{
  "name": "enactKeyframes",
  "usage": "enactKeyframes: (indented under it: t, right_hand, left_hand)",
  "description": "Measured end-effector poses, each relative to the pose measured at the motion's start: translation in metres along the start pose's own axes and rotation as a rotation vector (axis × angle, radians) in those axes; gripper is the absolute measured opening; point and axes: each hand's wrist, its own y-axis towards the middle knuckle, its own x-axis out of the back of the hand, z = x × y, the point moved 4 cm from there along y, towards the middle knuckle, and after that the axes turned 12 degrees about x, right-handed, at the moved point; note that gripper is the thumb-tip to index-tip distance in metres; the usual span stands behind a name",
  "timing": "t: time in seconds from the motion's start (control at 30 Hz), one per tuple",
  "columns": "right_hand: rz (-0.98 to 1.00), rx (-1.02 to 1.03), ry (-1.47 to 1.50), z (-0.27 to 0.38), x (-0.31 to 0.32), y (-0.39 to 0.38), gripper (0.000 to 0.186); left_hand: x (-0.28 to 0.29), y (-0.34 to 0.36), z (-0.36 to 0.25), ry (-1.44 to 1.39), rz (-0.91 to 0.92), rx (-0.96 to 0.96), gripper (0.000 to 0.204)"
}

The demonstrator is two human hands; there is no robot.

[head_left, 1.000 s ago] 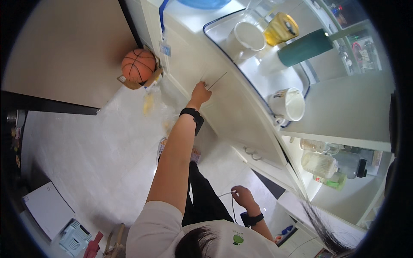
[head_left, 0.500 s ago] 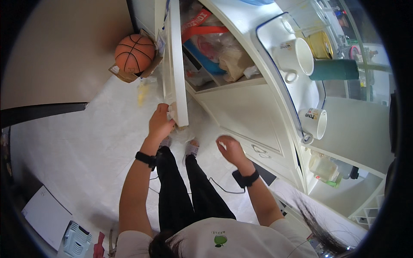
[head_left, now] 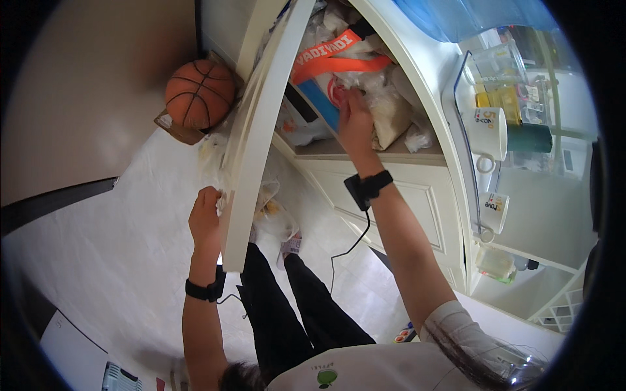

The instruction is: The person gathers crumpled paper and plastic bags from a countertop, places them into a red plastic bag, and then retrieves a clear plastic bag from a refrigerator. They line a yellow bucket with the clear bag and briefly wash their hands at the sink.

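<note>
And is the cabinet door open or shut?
Open: the cabinet door stands swung out, left hand at its outer face, orange strap visible inside.

One left hand (head_left: pixel 206 221) is seen at centre left of the frame, one right hand (head_left: pixel 355 124) at upper centre. Two black wristbands (head_left: pixel 358 192) are worn. One basketball (head_left: pixel 199 93) is shown at upper left, one cabinet door (head_left: pixel 244 176) near centre. Two white mugs (head_left: pixel 486 133) and one green cylinder (head_left: pixel 529 138) are counted at right.

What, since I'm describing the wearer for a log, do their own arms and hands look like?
The left hand and right hand are ungloved. Each has a black wrist strap with a dark boxy device and dark cable. The right sleeve is short and white; no left sleeve shows.
</note>
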Motion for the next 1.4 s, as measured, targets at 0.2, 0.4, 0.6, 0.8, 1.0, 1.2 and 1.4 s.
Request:
enactKeyframes:
  t: [0.2,0.4,0.6,0.8,1.0,1.2,1.4]
  right_hand:
    - [0.037,-0.220,-0.176,-0.060,-0.026,0.021,0.035]
    - [0.088,-0.140,-0.298,-0.093,-0.050,0.032,0.034]
    - [-0.076,-0.317,-0.112,-0.099,-0.039,0.025,0.023]
    - [-0.176,-0.543,0.493,-0.084,-0.013,0.019,0.017]
    - [-0.097,-0.581,0.477,-0.059,0.026,0.007,0.022]
    - [0.076,-0.352,0.057,-0.035,0.056,-0.006,0.018]
    - [0.092,-0.366,0.000,-0.041,0.040,0.002,0.018]
  left_hand:
    - [0.012,0.012,-0.001,0.017,-0.043,0.149,0.025]
    - [0.002,0.014,0.010,-0.145,-0.124,0.238,0.024]
    - [-0.026,0.003,0.066,-0.253,-0.230,0.282,0.023]
    - [-0.097,-0.061,0.060,-0.304,0.001,0.758,0.046]
    - [-0.165,0.004,-0.099,-0.478,0.189,0.024,0.011]
    - [-0.217,0.126,-0.219,-0.812,0.468,-0.178,0.024]
    - [-0.198,0.164,-0.236,-0.439,-0.290,-0.390,0.029]
